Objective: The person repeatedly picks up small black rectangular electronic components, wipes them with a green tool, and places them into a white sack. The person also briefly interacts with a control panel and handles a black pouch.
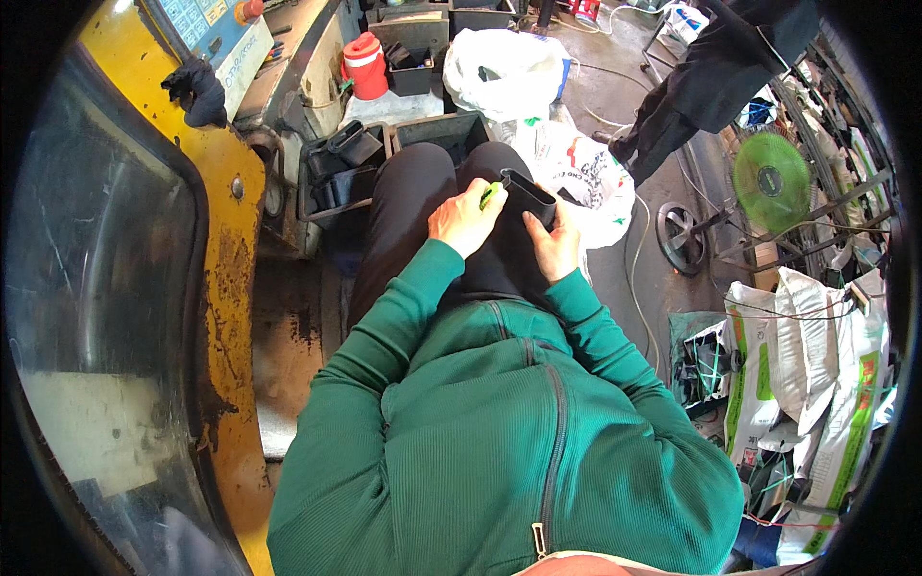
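Observation:
Above my knees, my right hand (555,245) is closed on a black plastic part (530,198), a hollow, box-like piece. Its thumb lies on the near end. My left hand (463,221) grips a small yellow-green tool (494,194) at the far left edge of the part. A short dark tip shows beside the part, but the tool's exact kind is too small to tell. Just past my knees stand a crate of black plastic parts (338,173) and a second dark crate (444,129).
A yellow machine (230,317) with a clear door runs along my left. A red jug (364,67) and white plastic bags (504,72) stand ahead. To the right are a person's dark-clothed legs (682,96), a green fan (771,181), sacks (807,336) and a floor cable (638,254).

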Demonstrator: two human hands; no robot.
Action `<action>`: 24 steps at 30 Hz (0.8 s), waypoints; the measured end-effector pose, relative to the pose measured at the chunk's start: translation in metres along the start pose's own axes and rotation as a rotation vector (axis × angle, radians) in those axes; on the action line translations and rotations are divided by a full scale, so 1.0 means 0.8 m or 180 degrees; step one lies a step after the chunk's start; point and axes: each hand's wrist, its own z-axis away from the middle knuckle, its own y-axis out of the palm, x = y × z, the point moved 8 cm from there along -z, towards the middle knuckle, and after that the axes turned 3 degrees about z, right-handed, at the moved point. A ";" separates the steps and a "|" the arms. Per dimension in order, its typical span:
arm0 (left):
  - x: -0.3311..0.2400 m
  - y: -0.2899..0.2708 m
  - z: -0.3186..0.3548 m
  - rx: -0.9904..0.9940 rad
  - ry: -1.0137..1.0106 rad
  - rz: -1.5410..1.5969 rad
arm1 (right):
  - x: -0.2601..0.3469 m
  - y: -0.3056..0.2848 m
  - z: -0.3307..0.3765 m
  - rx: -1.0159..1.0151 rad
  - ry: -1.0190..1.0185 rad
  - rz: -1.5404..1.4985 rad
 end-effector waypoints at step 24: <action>0.096 -0.031 -0.014 0.0004 -0.1451 0.3328 | -0.015 -0.014 -0.071 0.0039 -0.0487 0.0507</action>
